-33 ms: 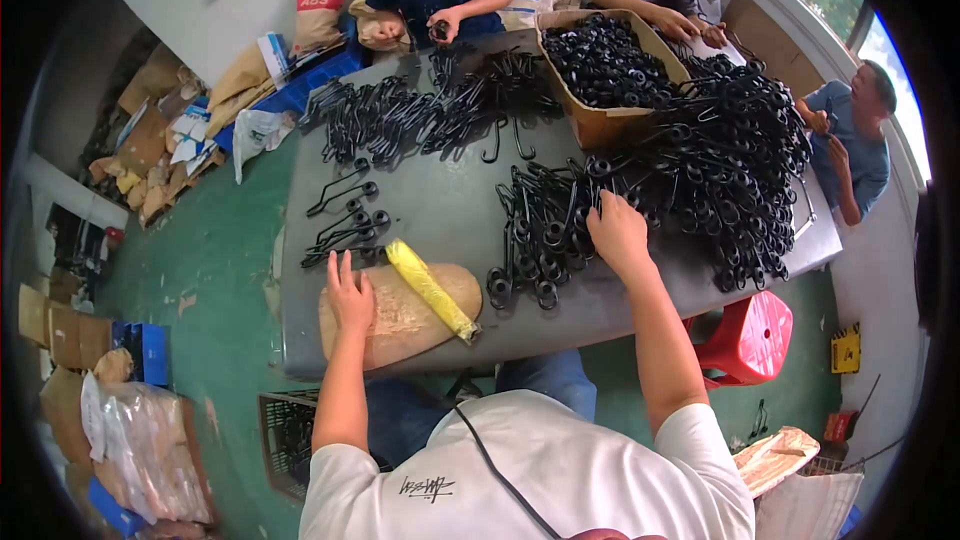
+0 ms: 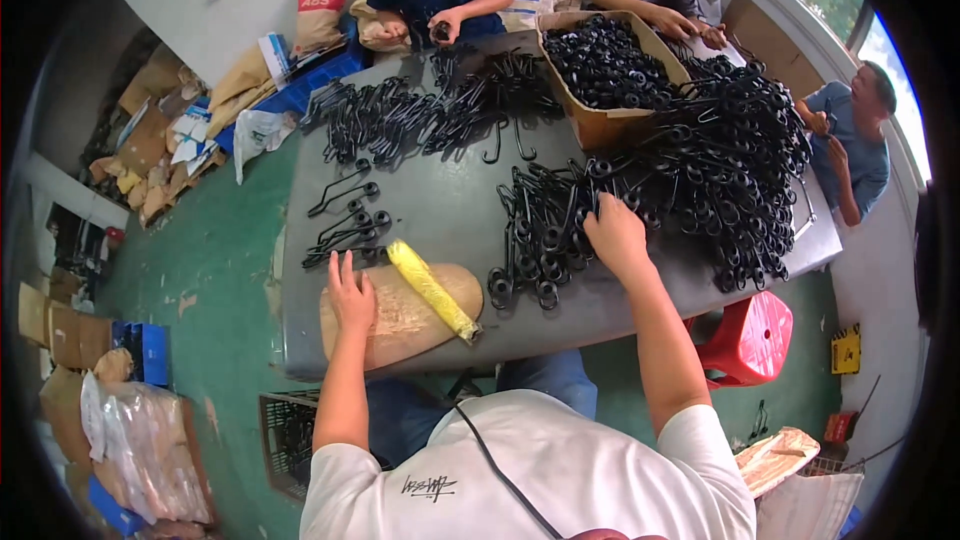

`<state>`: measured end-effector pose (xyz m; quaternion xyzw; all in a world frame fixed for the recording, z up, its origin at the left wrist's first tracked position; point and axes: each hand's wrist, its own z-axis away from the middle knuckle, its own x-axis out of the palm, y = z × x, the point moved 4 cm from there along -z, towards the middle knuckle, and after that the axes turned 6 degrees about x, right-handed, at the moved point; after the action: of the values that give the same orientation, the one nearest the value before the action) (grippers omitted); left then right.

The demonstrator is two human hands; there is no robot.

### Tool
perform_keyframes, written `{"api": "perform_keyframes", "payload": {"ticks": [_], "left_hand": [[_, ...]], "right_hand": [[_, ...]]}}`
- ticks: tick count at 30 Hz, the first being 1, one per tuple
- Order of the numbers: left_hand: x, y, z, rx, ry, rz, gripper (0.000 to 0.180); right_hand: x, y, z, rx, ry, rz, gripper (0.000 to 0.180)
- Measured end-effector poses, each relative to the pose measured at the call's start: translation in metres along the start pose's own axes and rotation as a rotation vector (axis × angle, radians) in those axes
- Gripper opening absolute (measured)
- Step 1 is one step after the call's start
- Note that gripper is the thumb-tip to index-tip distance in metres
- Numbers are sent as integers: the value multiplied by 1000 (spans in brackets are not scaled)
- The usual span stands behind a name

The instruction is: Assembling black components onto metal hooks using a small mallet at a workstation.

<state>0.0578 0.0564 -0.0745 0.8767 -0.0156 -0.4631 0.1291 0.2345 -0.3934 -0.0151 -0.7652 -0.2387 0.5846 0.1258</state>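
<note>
Green workshop floor surrounds the grey desk (image 2: 450,210); nothing has visibly shifted between the two frames; the left hand (image 2: 352,298) lies flat, fingers spread open, on the tan paper-wrapped bundle (image 2: 410,325) at lower centre; the right hand (image 2: 617,237), arm stretched forward, has its fingers curled into the heap of black metal hooks (image 2: 560,230) at centre, grip unclear.
</note>
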Motion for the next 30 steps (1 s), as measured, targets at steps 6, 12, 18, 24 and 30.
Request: {"api": "perform_keyframes", "payload": {"ticks": [6, 12, 18, 24, 30], "left_hand": [[4, -5, 2, 22, 37, 41, 53], [8, -17, 8, 37, 52, 14, 55], [-18, 36, 4, -123, 58, 497, 57], [-61, 83, 10, -407, -426, 1606, 46], [-94, 64, 11, -480, -202, 1183, 34]], "right_hand": [[-6, -17, 25, 110, 12, -34, 24], [-7, -45, 32, 163, 40, -67, 19], [-8, -136, 94, -97, -133, -503, 17], [46, -213, 152, -446, -468, -617, 28], [83, -197, 148, -432, -244, -247, 49]]}}
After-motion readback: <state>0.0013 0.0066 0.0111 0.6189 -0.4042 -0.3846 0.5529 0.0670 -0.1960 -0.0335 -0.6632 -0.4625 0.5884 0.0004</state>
